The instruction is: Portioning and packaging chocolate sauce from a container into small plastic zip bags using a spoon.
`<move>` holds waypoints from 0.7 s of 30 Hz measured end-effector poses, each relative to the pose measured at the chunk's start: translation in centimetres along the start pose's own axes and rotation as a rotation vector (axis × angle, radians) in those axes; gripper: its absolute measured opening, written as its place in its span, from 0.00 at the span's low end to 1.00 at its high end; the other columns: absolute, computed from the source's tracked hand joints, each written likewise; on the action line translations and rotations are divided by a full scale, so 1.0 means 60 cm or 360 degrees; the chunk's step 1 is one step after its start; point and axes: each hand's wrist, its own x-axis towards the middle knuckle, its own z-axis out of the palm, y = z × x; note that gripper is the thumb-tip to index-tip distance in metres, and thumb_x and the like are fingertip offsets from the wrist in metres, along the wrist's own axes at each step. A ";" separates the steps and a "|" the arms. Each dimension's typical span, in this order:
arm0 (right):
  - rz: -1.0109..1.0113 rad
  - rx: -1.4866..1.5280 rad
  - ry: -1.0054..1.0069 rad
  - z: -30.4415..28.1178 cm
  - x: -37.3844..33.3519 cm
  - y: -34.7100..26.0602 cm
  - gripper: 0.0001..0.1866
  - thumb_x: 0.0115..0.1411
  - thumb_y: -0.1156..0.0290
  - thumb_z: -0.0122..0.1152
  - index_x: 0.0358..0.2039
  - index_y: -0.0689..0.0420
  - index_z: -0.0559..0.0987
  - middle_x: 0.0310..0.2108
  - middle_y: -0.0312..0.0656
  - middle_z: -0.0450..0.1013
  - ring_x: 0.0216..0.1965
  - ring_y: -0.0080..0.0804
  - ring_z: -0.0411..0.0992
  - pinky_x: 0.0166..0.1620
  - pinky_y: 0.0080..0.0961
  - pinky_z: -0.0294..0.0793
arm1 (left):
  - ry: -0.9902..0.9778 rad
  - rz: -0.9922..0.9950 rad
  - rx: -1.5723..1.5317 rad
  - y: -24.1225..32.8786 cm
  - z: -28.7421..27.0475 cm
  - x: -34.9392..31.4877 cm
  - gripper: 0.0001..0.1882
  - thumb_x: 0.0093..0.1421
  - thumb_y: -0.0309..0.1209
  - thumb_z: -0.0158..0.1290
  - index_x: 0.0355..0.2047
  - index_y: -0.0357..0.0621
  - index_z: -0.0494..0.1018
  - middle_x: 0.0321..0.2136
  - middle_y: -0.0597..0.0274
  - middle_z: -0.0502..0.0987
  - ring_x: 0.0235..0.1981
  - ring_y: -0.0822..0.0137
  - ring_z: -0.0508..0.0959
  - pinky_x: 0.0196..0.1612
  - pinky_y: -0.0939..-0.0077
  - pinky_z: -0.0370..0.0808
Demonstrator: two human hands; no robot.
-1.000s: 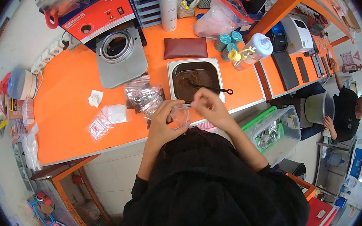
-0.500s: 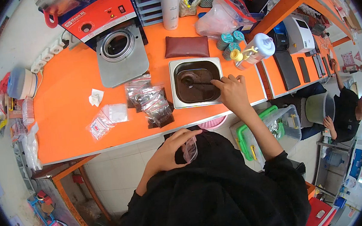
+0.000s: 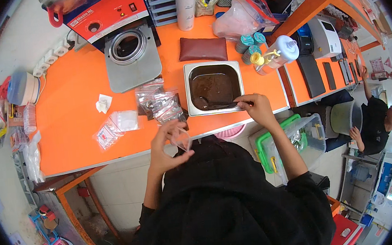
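My right hand [image 3: 259, 110] is closed around the dark handle of a spoon [image 3: 220, 105]. The spoon's round head rests in a square metal pan [image 3: 239, 67], along its near side. A dark brown substance [image 3: 211, 84] covers the pan's bottom; whether it is powder or thick paste is hard to tell. My left hand [image 3: 163, 148] curves its fingers around a small clear plastic bag [image 3: 181, 138], its mouth spread, just off the table's near edge. Left of the pan lie several zip bags with dark contents [image 3: 166, 107].
Flat clear bags [image 3: 117, 127] and a crumpled tissue [image 3: 104, 103] lie on the orange table [image 3: 73, 100]. A cup sealer [image 3: 108, 23] stands behind. Beyond the pan are a brown pouch [image 3: 202, 49], round tins [image 3: 248, 48] and a bottle [image 3: 283, 52]. A person holds a bucket [image 3: 346, 117] at right.
My left hand has moved up and left toward the table edge with the plastic bag. My right hand has drawn the spoon from the pan's middle to its near side.
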 end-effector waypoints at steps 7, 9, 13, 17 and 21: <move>0.0581 0.1382 -0.0058 0.025 -0.049 0.035 0.10 0.54 0.74 0.58 0.38 0.61 0.79 0.23 0.35 0.74 0.26 0.18 0.69 0.33 0.17 0.68 | 0.0363 -0.0036 -0.0300 -0.034 0.003 0.035 0.35 0.40 0.22 0.63 0.51 0.36 0.63 0.45 0.57 0.70 0.39 0.69 0.72 0.44 0.75 0.72; 0.0606 0.1458 0.0007 0.018 -0.052 0.025 0.11 0.55 0.74 0.58 0.38 0.64 0.78 0.22 0.34 0.72 0.26 0.18 0.68 0.32 0.16 0.67 | 0.0408 -0.0087 -0.0401 -0.044 0.009 0.048 0.35 0.40 0.22 0.62 0.51 0.36 0.63 0.45 0.58 0.69 0.40 0.69 0.71 0.45 0.75 0.73; 0.0744 0.1448 0.0179 0.013 -0.059 0.023 0.10 0.55 0.75 0.58 0.37 0.64 0.78 0.20 0.32 0.70 0.24 0.16 0.66 0.31 0.14 0.64 | 0.0486 0.0045 -0.0386 -0.065 0.021 0.076 0.35 0.41 0.22 0.62 0.52 0.36 0.63 0.44 0.60 0.68 0.36 0.73 0.70 0.41 0.81 0.72; 0.0801 0.1411 0.0282 0.022 -0.063 0.030 0.09 0.55 0.75 0.58 0.36 0.64 0.79 0.19 0.31 0.69 0.24 0.16 0.65 0.31 0.13 0.62 | 0.0415 -0.0037 -0.0244 -0.073 0.019 0.091 0.36 0.41 0.22 0.62 0.52 0.37 0.63 0.44 0.62 0.70 0.29 0.79 0.68 0.33 0.86 0.69; 0.0835 0.1382 0.0305 0.015 -0.062 0.017 0.09 0.55 0.75 0.58 0.35 0.64 0.79 0.19 0.31 0.69 0.23 0.15 0.65 0.30 0.13 0.62 | 0.0437 -0.0032 -0.0256 -0.070 0.024 0.108 0.36 0.41 0.23 0.63 0.53 0.37 0.63 0.44 0.60 0.71 0.27 0.80 0.68 0.30 0.87 0.68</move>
